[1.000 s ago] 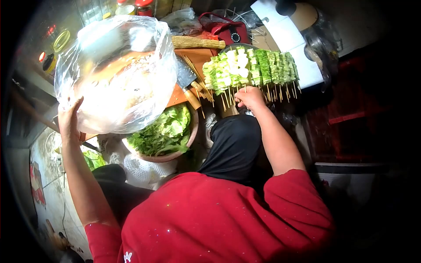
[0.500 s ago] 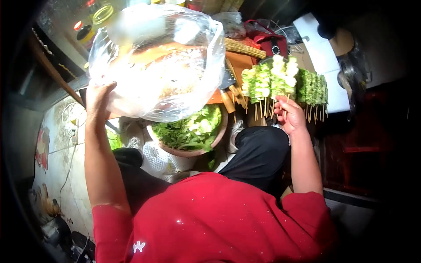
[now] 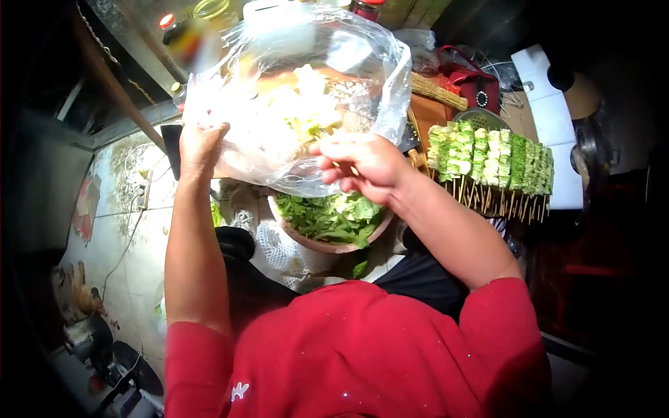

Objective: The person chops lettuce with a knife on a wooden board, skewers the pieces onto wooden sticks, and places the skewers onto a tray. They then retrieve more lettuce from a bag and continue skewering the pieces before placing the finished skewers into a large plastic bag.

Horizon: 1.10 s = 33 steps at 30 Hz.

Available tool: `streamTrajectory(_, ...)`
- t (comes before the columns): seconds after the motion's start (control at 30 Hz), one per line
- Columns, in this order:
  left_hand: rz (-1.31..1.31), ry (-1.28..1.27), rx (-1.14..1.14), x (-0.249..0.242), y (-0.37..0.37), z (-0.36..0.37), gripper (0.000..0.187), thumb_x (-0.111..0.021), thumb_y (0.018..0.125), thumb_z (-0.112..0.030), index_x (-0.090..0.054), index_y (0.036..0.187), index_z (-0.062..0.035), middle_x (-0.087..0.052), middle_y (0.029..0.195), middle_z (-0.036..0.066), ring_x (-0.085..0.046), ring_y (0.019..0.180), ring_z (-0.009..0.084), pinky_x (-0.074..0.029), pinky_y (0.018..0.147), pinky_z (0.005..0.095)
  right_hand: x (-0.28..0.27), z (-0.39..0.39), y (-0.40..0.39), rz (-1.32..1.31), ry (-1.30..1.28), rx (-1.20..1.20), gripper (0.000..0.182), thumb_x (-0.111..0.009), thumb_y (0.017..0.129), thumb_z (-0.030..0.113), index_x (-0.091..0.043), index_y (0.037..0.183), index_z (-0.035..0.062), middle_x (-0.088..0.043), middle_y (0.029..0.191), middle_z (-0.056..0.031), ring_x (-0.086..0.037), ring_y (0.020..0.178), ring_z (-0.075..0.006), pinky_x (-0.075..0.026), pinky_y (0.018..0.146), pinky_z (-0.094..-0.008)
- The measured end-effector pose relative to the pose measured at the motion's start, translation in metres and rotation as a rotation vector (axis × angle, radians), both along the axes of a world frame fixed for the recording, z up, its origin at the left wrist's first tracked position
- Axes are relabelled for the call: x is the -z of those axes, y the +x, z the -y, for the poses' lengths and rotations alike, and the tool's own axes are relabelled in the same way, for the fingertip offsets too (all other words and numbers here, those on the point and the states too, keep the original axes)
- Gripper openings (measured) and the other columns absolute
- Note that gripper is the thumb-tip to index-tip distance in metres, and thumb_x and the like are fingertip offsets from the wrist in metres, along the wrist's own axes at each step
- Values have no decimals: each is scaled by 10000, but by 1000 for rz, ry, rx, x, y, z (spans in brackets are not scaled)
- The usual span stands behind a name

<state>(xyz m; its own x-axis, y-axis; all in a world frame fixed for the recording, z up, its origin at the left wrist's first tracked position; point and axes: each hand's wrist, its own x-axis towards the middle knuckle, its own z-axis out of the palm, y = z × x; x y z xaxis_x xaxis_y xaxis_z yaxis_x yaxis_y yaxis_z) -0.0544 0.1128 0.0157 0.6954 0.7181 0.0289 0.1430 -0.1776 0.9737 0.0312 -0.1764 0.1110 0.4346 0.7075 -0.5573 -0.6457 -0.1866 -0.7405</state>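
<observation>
My left hand (image 3: 201, 145) grips the left edge of a large clear plastic bag (image 3: 362, 70) and holds it up and open. My right hand (image 3: 359, 166) is at the bag's mouth, fingers closed on the sticks of several vegetable skewers (image 3: 306, 111) whose pale green ends are inside the bag. A row of green and white vegetable skewers (image 3: 491, 157) lies on a round tray to the right. Under the bag stands a bowl of loose green leaves (image 3: 334, 216).
A wooden cutting board (image 3: 426, 113) and a bundle of bare sticks (image 3: 435, 92) lie behind the tray. Jars (image 3: 209, 10) line a shelf at the top. A red bag (image 3: 474, 80) and a white box (image 3: 550, 118) sit at the right. Tiled floor shows at the left.
My right hand lifted several skewers off the tray and carried them left into the bag's mouth. My left hand kept hold of the bag.
</observation>
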Motion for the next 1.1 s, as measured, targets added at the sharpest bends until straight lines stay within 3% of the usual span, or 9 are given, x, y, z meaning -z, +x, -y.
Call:
streamTrajectory(0.17, -143, 155, -20, -5, -2, -3, 371, -621, 745, -15, -577, 1110, 34, -648, 926, 75, -620, 712, 152, -511, 644, 282, 44, -79, 35, -41, -99, -137, 105, -591, 866, 86, -621, 893, -11, -632, 767, -87, -637, 628, -154, -459, 462, -222)
streamTrajectory(0.3, -193, 216, -19, -7, -2, -4, 395, -618, 749, -23, -571, 1138, 36, -644, 959, 74, -604, 780, 134, -488, 711, 255, 79, -108, 42, -102, -123, -179, 91, -591, 863, 78, -635, 873, -1, -632, 733, -69, -619, 575, -124, -425, 428, -202)
streamTrajectory(0.47, -217, 212, 21, -1, -4, -15, 418, -607, 756, -16, -563, 1169, 27, -641, 971, 64, -597, 808, 125, -480, 738, 255, 117, -106, 33, -134, -77, -193, 146, -615, 859, 110, -642, 970, 18, -619, 742, -25, -529, 534, -48, -343, 386, -158)
streamTrajectory(0.53, -420, 295, 11, -15, -6, -10, 412, -599, 760, -8, -563, 1169, 23, -643, 965, 77, -605, 805, 132, -488, 727, 266, 131, -101, 32, -132, -44, -201, 175, -611, 864, 114, -636, 1007, 16, -619, 754, -24, -517, 533, -41, -331, 384, -155)
streamTrajectory(0.6, -422, 294, 11, -6, -7, -16, 404, -600, 762, -12, -566, 1164, 21, -647, 946, 83, -609, 795, 134, -494, 718, 274, 141, -96, 32, -152, 16, -217, 229, -601, 876, 121, -612, 1074, 7, -624, 784, -30, -500, 527, -35, -317, 388, -152)
streamTrajectory(0.73, -343, 311, 49, 17, -9, -24, 389, -604, 768, -27, -569, 1153, 17, -654, 893, 93, -621, 756, 143, -510, 683, 290, 142, -88, 34, -179, 34, -222, 241, -595, 881, 101, -600, 1102, 5, -634, 812, -37, -487, 517, -28, -333, 404, -143)
streamTrajectory(0.83, -498, 317, 3, 3, -8, -17, 394, -607, 771, -31, -562, 1159, 18, -653, 893, 92, -624, 746, 151, -513, 678, 296, 150, -94, 35, -257, 110, -207, 241, -593, 883, 103, -602, 1108, 17, -637, 811, -33, -488, 513, -23, -330, 405, -140)
streamTrajectory(1.1, -481, 310, -3, 16, -8, -19, 359, -621, 780, -37, -562, 1129, 23, -653, 924, 96, -623, 765, 160, -510, 696, 300, 184, -112, 18, -261, 68, -303, 234, -617, 878, 116, -609, 1091, 18, -628, 767, -22, -482, 484, -21, -301, 366, -149)
